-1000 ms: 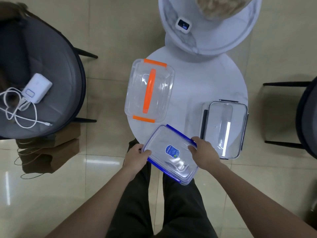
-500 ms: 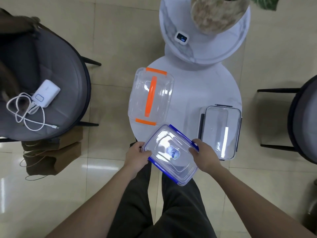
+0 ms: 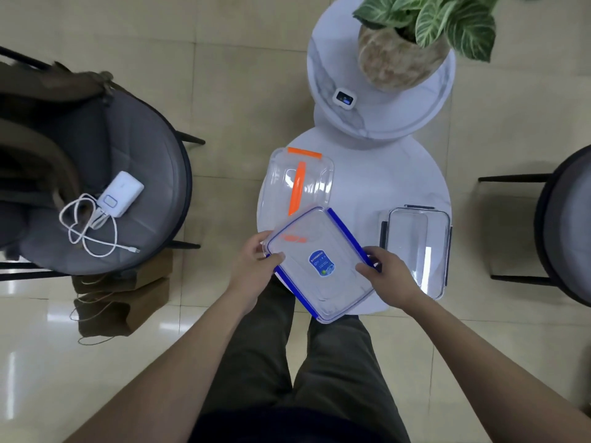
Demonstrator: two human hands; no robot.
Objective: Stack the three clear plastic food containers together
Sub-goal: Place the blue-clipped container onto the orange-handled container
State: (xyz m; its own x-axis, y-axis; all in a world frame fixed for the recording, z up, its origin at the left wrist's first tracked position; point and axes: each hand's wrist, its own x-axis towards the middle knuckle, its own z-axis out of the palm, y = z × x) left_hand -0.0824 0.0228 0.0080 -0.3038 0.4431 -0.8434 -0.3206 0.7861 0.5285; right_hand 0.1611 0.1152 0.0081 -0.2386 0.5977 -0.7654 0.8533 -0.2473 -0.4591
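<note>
1. Writing: blue-clipped container (image 3: 319,263) carries a blue oval sticker (image 3: 321,263) on its lid, print too small to read. Faint reddish marking near its far-left corner, also unreadable.
2. Blue-clipped container: clear plastic, rectangular with rounded corners, blue latches along its edges. It is held turned on a diagonal over the near edge of the round white table (image 3: 399,174), its far corner overlapping the orange-handled container (image 3: 299,183).
3. Left hand (image 3: 252,266) grips the container's left side, thumb on the lid; right hand (image 3: 391,276) grips the right side, fingers curled over the blue latch.
4. Orange-handled container: clear, boxy, with an orange carry strap down the lid and an orange clip on the far end. Sits on the table's left part.
5. Dark-clipped container (image 3: 415,247): clear, rectangular, dark grey latches, glossy lid catching glare. Sits on the table's right edge, just beside the right hand.
6. Table top marble-patterned, smooth. Behind it a higher round stand (image 3: 323,75) with a speckled pot (image 3: 396,62) of striped green leaves.
7. Grey cushioned chair (image 3: 134,129) at left holds a white power bank (image 3: 121,194) and a coiled white cable (image 3: 89,231).
</note>
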